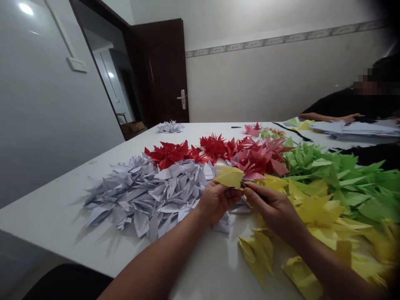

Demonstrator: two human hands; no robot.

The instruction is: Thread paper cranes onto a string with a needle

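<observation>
Yellow paper piece (230,177), folded, was raised over the bench (53,200) between the heaped white paper shapes (150,191) and yellow paper shapes (321,208); the fingers of the left hand (218,202) pinched its lower left edge, those of the right hand (275,206) its lower right corner, where it was unclear whether a small dark item was also held. The step in hand appeared to be the shaping of this single piece, and the next move seemed to call for a steady left pinch and fine right-hand work at that corner.
</observation>
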